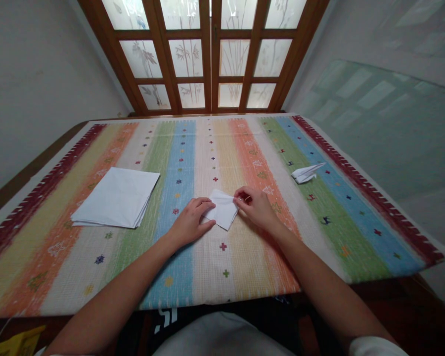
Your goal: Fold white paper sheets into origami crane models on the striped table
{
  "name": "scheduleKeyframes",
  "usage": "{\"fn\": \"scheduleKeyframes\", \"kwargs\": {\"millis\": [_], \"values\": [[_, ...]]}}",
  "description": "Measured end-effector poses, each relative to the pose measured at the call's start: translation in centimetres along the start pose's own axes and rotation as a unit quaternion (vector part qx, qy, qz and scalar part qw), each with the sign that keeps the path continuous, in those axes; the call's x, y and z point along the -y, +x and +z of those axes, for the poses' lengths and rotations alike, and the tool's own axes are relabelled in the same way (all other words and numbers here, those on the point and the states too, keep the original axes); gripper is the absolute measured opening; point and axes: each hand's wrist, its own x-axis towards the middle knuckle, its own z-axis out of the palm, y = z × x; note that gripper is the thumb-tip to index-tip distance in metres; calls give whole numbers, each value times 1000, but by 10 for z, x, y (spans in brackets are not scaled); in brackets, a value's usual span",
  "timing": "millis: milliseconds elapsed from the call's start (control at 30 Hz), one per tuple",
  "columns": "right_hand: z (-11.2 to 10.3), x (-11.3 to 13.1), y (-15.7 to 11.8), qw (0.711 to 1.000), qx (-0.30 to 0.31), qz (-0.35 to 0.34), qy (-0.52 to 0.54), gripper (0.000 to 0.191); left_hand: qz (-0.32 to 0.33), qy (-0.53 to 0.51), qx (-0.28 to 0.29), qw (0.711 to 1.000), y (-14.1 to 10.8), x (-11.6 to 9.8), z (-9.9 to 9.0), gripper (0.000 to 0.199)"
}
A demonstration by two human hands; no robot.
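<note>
A small folded sheet of white paper (225, 213) lies on the striped tablecloth in front of me, one corner pointing towards me. At its left edge, my left hand (194, 217) rests with thumb and fingers apart, touching the paper. My right hand (257, 206) pinches the paper's upper right corner between thumb and forefinger. Further right lies a folded white paper figure (307, 173) with a long thin point, apart from both hands. A stack of square white paper sheets (114, 195) sits to the left.
The striped tablecloth (222, 277) covers the table up to its near edge. Wooden doors with patterned glass panes (187, 57) stand behind the table. A glass panel (378, 113) leans at the right wall. Something yellow (18, 341) shows at the lower left.
</note>
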Motion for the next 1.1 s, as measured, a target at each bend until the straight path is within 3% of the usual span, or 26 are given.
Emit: {"fn": "scheduleKeyframes", "kwargs": {"millis": [67,200,367,433,633,733,900,1100], "values": [[2,0,-1,997,13,33,68,8,1,-9,-6,1000,0,1,1,39],[7,-2,-2,966,59,126,220,42,-4,-35,-18,999,1,3,0,53],[12,-1,-5,934,105,173,295,70,-11,-53,-13,998,1,2,-1,72],[14,0,-6,928,110,175,309,68,-9,-53,-11,998,1,1,-1,76],[20,0,-5,903,116,186,369,33,-3,-46,-17,999,1,2,1,77],[20,2,-6,911,136,172,348,35,-1,-40,-23,999,1,4,2,77],[21,10,-10,923,225,94,298,43,7,-37,-35,999,1,6,3,76],[25,10,-11,927,243,71,278,33,6,-47,-25,999,2,4,2,73]]}}
